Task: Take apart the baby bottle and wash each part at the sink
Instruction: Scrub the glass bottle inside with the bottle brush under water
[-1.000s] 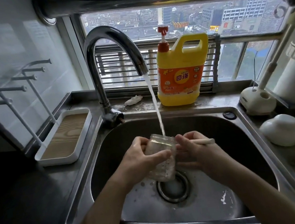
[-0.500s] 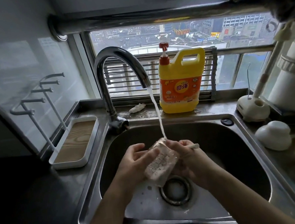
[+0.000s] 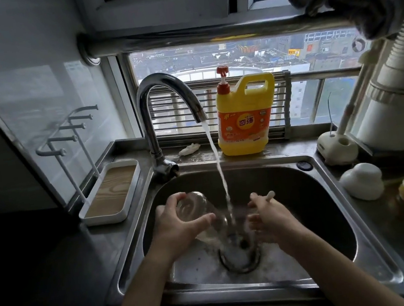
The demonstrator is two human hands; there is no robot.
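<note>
The left grip [image 3: 180, 224], a bare hand, is clasping the clear baby bottle [image 3: 193, 208] low inside the sink [image 3: 304, 185], with the thumb lying across the bottle's near side. The bottle is tilting, its base pointing up and to the left and its mouth pointing down toward the drain [image 3: 239, 256]. Water is running from the faucet [image 3: 168, 87] and falling between the two hands, just beside the bottle's lower end. The right grip [image 3: 267, 219] is hovering across the stream, holding a thin white stick [image 3: 270, 194] whose tip is poking out above it. A yellow detergent jug [image 3: 242, 118] is standing on the ledge behind the sink, a white drying rack [image 3: 113, 191] is sitting on the table to the left, and a white rounded piece [image 3: 360, 181] is lying to the right
</note>
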